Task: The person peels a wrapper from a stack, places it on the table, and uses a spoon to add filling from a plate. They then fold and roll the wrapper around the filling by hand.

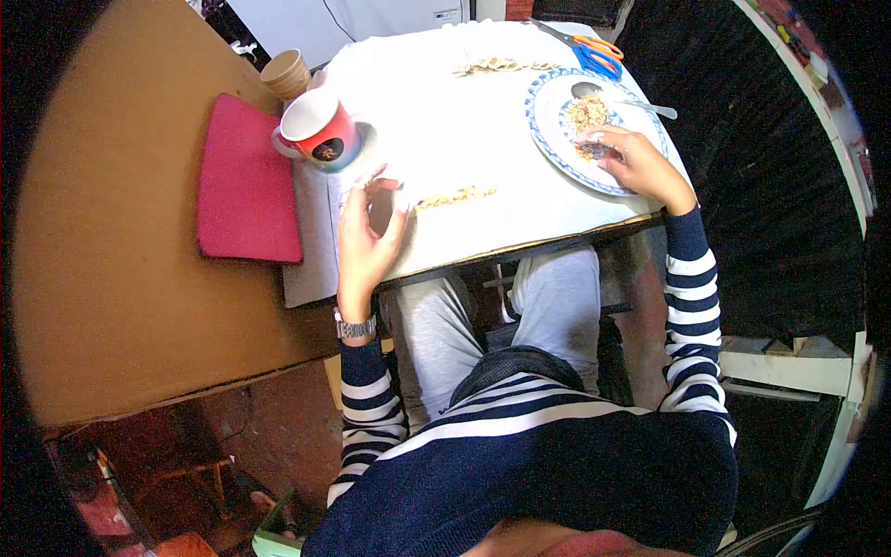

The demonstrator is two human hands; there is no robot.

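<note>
A striped sweater (520,464) fills the foreground as the left hand (367,246), half open with nothing visible in it, hovers beside a line of flaky mix (455,197) on the white-covered surface (427,121); the right hand (634,162), fingers bunched, reaches loose mix (587,113) on a blue-rimmed plate (543,144), its grip unclear, any lift calling for a closed pinch

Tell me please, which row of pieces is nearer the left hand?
The near row, just right of the left hand; the far row lies beyond, toward the scissors.

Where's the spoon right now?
Head view, right side: the spoon lies on the blue-rimmed plate, just beyond the right hand, its handle sticking out over the rim.
</note>
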